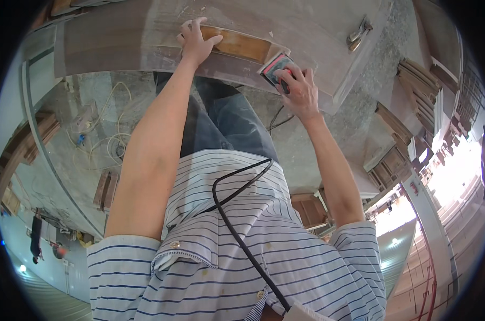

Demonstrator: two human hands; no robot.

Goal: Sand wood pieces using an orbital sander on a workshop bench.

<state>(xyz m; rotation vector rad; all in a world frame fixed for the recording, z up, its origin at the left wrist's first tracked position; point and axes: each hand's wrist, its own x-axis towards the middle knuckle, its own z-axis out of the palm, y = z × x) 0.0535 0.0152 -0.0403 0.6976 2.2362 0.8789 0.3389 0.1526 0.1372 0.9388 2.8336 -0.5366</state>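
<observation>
A shallow wooden piece (242, 45) with a brown face and pale edges lies on the dusty worktable (162, 32). My left hand (197, 46) rests at its left end, thumb and fingers spread over the wood. At the other end, my right hand (300, 88) grips a hand-held sander (277, 67) with a dark, pink-edged body. The sander's pad is close against the right end of the piece; whether it touches is hard to tell. My right fingers hide part of its body.
A small metal tool (359, 34) lies at the table's right side. A pale hose (120, 138) coils on the floor at left, and a dark cable (276, 120) hangs below the table. Stacked wooden parts (421, 90) stand at right. A person (36, 236) is far off at left.
</observation>
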